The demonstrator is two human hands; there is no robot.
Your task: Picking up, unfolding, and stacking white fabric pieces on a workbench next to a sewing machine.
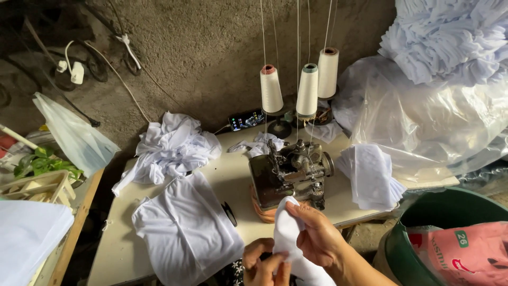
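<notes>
- White cloth piece (288, 233) sits at the counter's (233, 180) near edge, just in front of the sewing machine (291, 175).
- Right hand (317, 235) has its grip closed on the cloth's upper part.
- Left hand (263, 262) pinches its lower edge.
- Three thread cones (307, 90) stand behind the machine.
</notes>
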